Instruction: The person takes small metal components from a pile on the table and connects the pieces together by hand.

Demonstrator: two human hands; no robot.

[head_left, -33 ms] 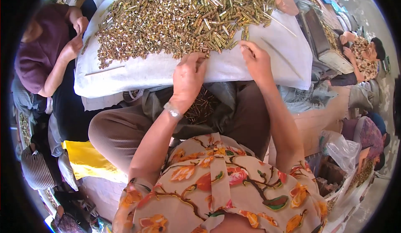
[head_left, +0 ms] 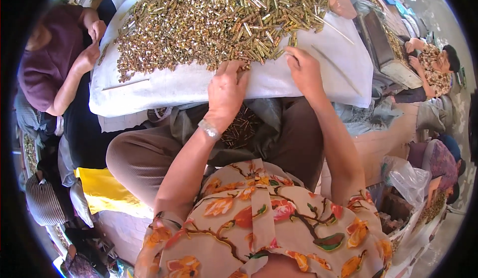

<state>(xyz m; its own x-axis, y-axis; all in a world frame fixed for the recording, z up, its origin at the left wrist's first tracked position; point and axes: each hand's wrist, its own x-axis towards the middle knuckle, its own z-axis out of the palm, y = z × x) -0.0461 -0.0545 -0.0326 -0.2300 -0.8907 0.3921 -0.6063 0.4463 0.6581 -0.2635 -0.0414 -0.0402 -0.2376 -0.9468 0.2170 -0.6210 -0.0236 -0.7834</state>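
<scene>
Space between hands at pile edge

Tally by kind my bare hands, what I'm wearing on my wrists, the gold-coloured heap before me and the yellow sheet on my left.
Bare hands: 2, left hand and right hand
Wristband: 1
Gold-coloured heap: 1, its pieces too many to count
Yellow sheet: 1
Total: 5

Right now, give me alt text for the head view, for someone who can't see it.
A person's left hand is at the near edge of a heap of small, shiny, brass-coloured pieces on a white cloth, the right hand close by. A co-worker in a purple top is at left.
</scene>
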